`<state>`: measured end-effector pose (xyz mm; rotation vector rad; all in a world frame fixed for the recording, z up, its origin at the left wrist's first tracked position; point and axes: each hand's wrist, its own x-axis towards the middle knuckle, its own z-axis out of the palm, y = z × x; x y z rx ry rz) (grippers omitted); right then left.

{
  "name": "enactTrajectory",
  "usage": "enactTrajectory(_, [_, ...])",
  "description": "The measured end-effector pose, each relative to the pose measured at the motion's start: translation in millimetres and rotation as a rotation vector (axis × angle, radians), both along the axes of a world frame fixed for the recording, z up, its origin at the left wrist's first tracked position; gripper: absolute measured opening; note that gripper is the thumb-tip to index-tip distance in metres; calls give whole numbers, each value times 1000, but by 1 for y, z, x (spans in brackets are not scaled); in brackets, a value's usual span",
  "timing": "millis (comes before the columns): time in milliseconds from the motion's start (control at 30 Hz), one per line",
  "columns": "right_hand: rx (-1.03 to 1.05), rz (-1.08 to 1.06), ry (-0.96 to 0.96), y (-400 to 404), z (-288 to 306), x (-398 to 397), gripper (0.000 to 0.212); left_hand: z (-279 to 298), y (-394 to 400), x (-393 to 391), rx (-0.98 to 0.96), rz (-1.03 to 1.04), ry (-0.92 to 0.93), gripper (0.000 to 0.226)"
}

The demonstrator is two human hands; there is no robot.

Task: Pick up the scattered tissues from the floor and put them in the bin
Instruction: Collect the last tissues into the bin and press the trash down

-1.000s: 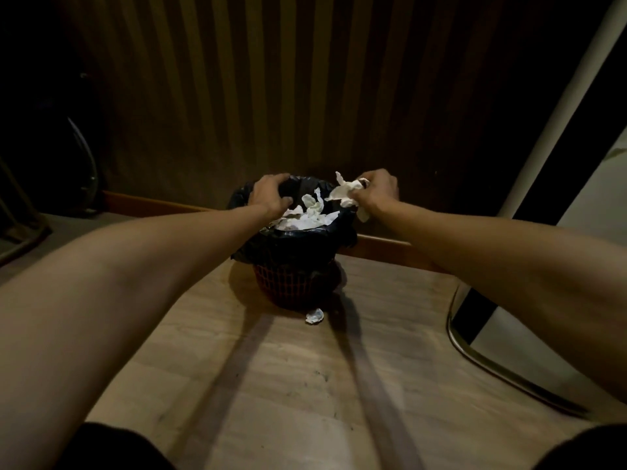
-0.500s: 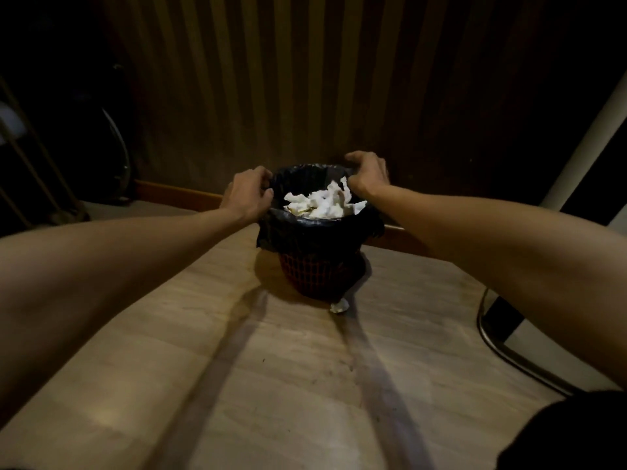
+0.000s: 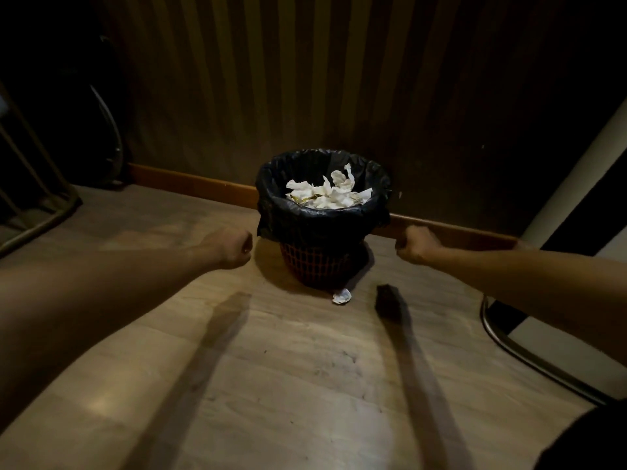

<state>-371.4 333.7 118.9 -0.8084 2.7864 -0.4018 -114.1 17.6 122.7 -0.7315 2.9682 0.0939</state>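
A red mesh bin [image 3: 315, 266] lined with a black bag [image 3: 271, 184] stands against the striped wall. Crumpled white tissues [image 3: 327, 193] fill its top. One small crumpled tissue [image 3: 341, 296] lies on the wooden floor right in front of the bin's base. My left hand [image 3: 232, 247] is a closed fist to the left of the bin, apart from it, holding nothing. My right hand [image 3: 415, 247] is a closed fist to the right of the bin, also apart and with nothing in it.
A wooden skirting board [image 3: 190, 184] runs along the wall behind the bin. A metal frame [image 3: 37, 198] stands at the far left. A curved metal chair leg [image 3: 509, 344] and a pale post [image 3: 576, 171] are at the right. Arm shadows cross the floor.
My right hand dropped its tissue into the bin. Both hands then left the bin's rim, drew back to either side and closed into fists.
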Motion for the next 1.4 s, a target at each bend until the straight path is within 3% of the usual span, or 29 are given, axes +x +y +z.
enactTrajectory(100, [158,186,-51,-7,-46,-3,16,-26,-3,4,-35,-74,-154,26])
enactTrajectory(333, [401,579,-168,-35,-107,26,58,-64,-1,4,39,-153,-457,42])
enactTrajectory(467, [435,620,-250,-43,-134,30,64,-79,2,6,69,-210,-553,44])
enactTrajectory(733, [399,663,-110,-48,-153,33,37,-88,8,12,56,-298,-602,44])
enactTrajectory(900, [529,731,-18,-40,-155,32,29,-84,13,8,45,-317,-621,45])
enactTrajectory(1133, [705,647,-24,-21,-153,26,36,-75,19,4,16,-346,-649,45])
enactTrajectory(1400, [804,629,-50,3,-109,3,23,-56,29,6,-1,-361,-649,48])
